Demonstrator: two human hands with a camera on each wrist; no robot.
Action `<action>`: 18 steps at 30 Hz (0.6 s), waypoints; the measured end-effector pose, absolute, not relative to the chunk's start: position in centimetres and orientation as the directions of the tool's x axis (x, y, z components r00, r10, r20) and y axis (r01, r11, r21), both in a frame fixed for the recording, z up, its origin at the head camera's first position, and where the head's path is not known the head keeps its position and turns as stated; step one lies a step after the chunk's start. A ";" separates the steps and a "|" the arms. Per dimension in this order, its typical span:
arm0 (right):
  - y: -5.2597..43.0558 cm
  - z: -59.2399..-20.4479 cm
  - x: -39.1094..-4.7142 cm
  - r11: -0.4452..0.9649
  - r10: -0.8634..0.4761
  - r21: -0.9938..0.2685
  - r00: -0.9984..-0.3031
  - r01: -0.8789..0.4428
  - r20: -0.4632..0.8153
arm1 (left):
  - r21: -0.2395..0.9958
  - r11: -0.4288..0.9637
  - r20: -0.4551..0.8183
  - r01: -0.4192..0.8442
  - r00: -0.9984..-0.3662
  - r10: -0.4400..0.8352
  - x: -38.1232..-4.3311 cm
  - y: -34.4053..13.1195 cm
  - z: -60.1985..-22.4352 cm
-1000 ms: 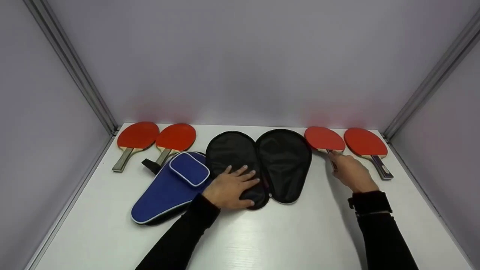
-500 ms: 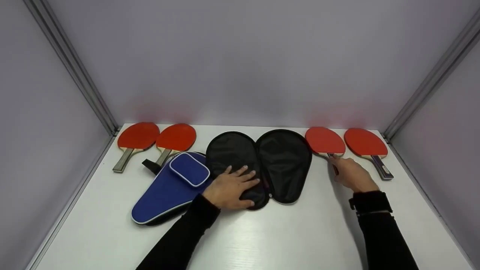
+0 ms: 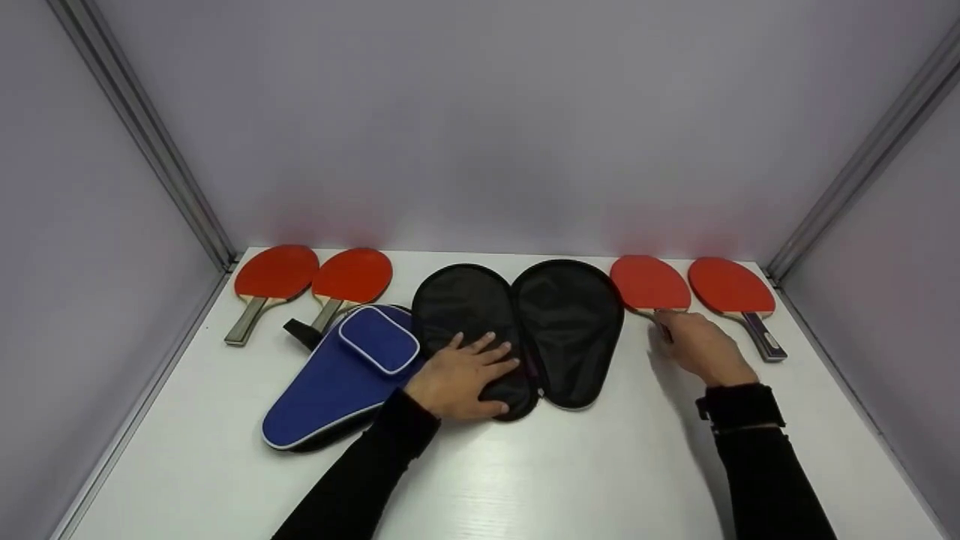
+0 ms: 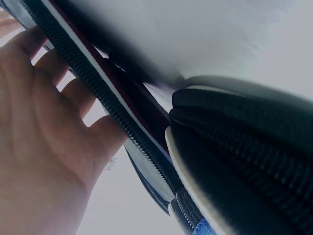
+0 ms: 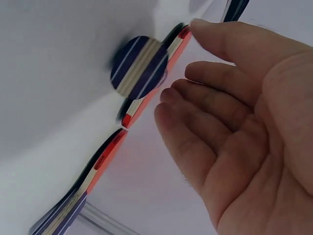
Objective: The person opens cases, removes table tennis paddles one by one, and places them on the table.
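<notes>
My left hand (image 3: 463, 379) lies with fingers spread on the left half of a black table tennis bat case (image 3: 465, 300), which is unzipped and folded out flat. Its zip edge (image 4: 80, 63) runs past the fingers in the left wrist view. At the right, my right hand (image 3: 701, 347) is over the handle of a red table tennis bat (image 3: 650, 283). The right wrist view shows that handle's striped butt end (image 5: 139, 68) beside loosely bent fingers (image 5: 181, 132), with a gap between them. The bat lies red side up, its handle mostly hidden in the head view.
A blue bat case (image 3: 330, 390) with white piping lies at the left, partly beneath the black one. Two red bats (image 3: 277, 271) lie at the back left. Another bat (image 3: 731, 286) is at the far right. Walls (image 3: 480, 135) enclose the white table (image 3: 585, 472).
My right hand's fingers have shifted slightly at the bat's handle and cover more of it. The bat has barely moved. My left hand stays in place on the black case.
</notes>
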State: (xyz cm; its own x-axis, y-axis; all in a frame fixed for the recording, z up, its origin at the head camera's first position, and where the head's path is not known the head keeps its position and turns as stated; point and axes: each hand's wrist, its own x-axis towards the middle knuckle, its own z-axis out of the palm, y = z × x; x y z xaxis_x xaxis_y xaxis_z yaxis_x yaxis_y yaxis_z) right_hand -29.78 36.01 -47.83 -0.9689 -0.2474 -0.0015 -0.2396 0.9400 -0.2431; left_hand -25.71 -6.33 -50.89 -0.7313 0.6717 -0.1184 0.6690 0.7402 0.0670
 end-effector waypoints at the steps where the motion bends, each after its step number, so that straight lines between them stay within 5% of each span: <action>1: 35.7 -47.8 -29.8 0.939 -0.251 -0.245 -0.968 -0.243 -0.001 | 0.067 0.740 -0.117 0.669 -0.731 0.672 -25.7 -6.3 -50.9; 18: 30.3 -49.1 -28.9 0.828 -0.535 -0.204 -0.845 -0.523 -0.007 | 0.080 0.740 -0.124 0.668 -0.730 0.673 -25.7 -6.4 -50.7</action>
